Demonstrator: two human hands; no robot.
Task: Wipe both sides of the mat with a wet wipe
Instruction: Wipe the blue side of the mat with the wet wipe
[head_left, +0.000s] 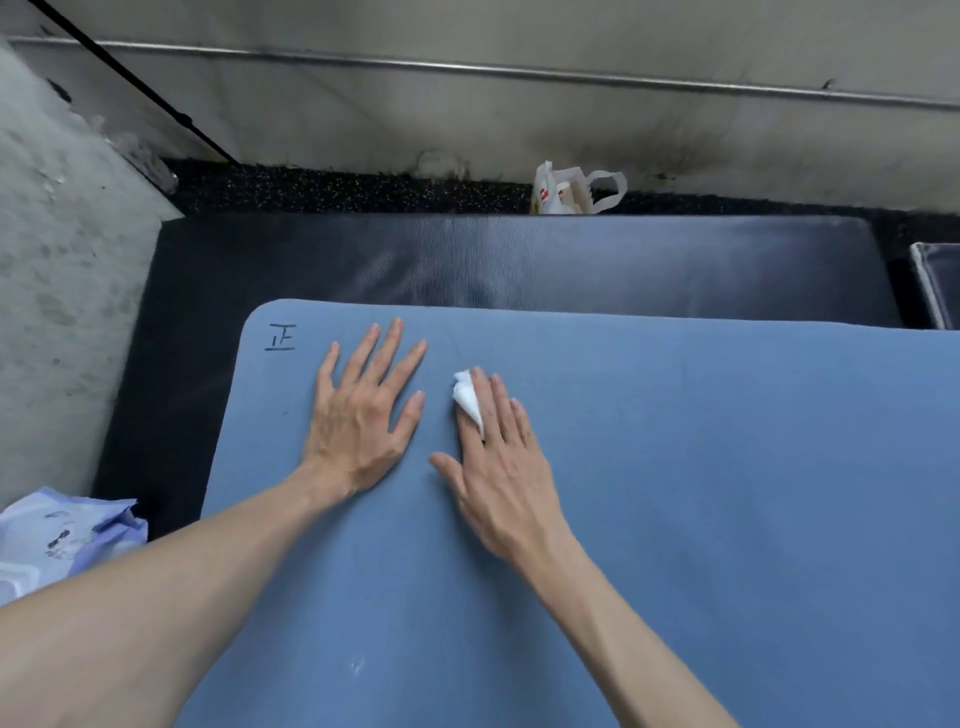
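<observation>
On the floor, over a dark pad (519, 260), the blue mat (675, 493) is spread marked-side up. It is steadied by the flat, splayed left hand (363, 415); a wet wipe (467, 397) is pressed beneath the straight fingers of the right hand (498, 462). The first side appears in progress; the underside is judged still unwiped.

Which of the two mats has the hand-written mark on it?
The blue mat, under both hands, bears a dark mark near its far left corner. The black mat beyond it, lying partly beneath it, shows none.
</observation>
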